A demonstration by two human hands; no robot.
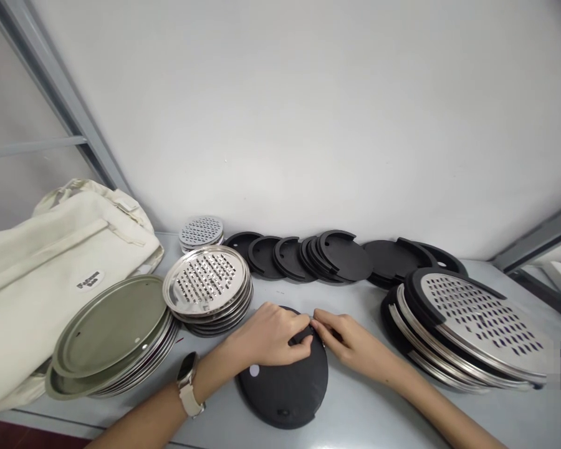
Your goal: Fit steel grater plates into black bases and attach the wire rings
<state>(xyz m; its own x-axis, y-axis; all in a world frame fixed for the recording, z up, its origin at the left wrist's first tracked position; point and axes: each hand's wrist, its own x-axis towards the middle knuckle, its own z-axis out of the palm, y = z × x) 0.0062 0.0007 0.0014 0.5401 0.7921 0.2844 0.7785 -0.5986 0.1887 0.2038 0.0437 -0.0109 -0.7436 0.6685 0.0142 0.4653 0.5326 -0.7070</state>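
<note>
A round black disc (285, 393) with a raised edge lies on the grey table in front of me, a white round sticker on its left part. Over its far side is my left hand (278, 333), a watch on the wrist, its fingers bent and pinched together. My right hand (343, 337) pinches at the disc's far right edge, its fingertips meeting those of the left. Something tiny between the fingertips is too small to name. Close behind my left hand stands a stack of round perforated metal plates (210, 280).
Green round trays (110, 330) are piled at the left, beside a cream bag (51, 268). Black discs (346, 255) with raised rims line the wall. At the right is a stack of grater-like metal plates (477, 312) with black rims; smaller perforated discs (201, 231) sit at the back.
</note>
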